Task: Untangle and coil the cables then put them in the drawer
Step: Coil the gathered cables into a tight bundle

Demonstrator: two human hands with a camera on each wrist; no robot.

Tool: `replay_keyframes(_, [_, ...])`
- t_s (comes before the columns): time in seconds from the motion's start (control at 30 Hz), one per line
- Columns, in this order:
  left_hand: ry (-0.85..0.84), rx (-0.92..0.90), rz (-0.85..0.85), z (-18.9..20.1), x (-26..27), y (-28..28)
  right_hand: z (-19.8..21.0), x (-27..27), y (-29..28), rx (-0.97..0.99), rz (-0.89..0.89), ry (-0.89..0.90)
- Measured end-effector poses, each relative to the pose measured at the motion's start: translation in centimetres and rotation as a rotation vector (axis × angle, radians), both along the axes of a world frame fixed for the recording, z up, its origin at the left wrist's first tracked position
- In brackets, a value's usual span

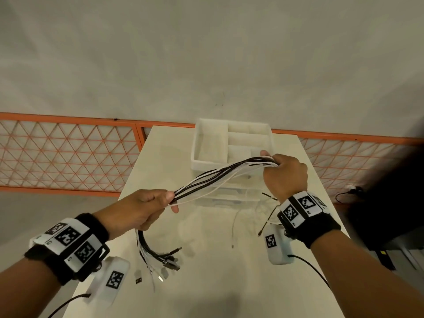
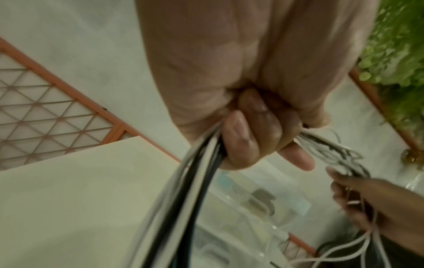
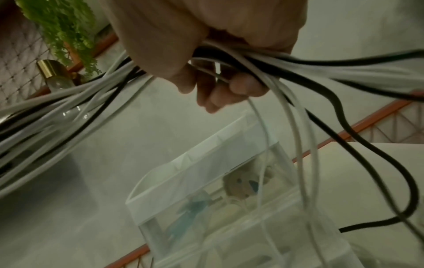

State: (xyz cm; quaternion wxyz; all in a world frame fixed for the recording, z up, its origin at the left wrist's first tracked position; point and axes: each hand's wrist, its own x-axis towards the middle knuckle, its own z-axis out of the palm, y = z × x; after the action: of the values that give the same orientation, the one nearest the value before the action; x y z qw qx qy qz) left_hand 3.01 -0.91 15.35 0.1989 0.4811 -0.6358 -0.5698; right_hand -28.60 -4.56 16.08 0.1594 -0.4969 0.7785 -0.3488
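**Cable bundle held taut between two closed hands above the desk**

A bundle of black and white cables [image 1: 220,177] is gripped at two places and stretched between them in the air. The left hand [image 1: 140,208] is closed around the bundle, with the fingers [image 2: 247,137] curled over the strands and the thumb pressed against them; below this hand the cable ends are seen hanging down, and their USB plugs [image 1: 169,262] lie on the desk [image 1: 220,283]. The right hand [image 1: 284,173] is likewise wrapped around the other part of the bundle, its fingers [image 3: 229,90] folded over the strands; under it several thin white and black ends [image 3: 298,145] are left dangling loose.

Beyond the right hand, and partly beneath the stretched bundle, a translucent plastic drawer unit [image 1: 231,148] is set on the desk, with a divided tray on top. The drawers below the tray are seen in the right wrist view, though whether any is pulled out cannot be told.
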Motion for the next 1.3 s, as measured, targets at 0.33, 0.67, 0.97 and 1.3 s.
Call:
replay_keyframes(0.33, [-0.253, -0.202, -0.211, 2.1, -5.2, -1.0, 1.8, 3.3, 0.7, 0.032, 0.297, 0.003])
replay_keyframes(0.67, [0.106, -0.288, 0.138, 6.6, -8.0, -2.6, 1.9, 2.0, 1.0, -0.215, 0.389, -0.211])
replay_keyframes(0.97, [0.196, -0.317, 0.273, 9.3, -6.1, -3.4, -3.0, -1.5, 1.3, 0.203, 0.452, 0.001])
replay_keyframes(1.3, [0.11, -0.178, 0.518, 7.4, -4.7, -4.2, -2.0, -1.0, 1.6, -0.12, 0.406, -0.533])
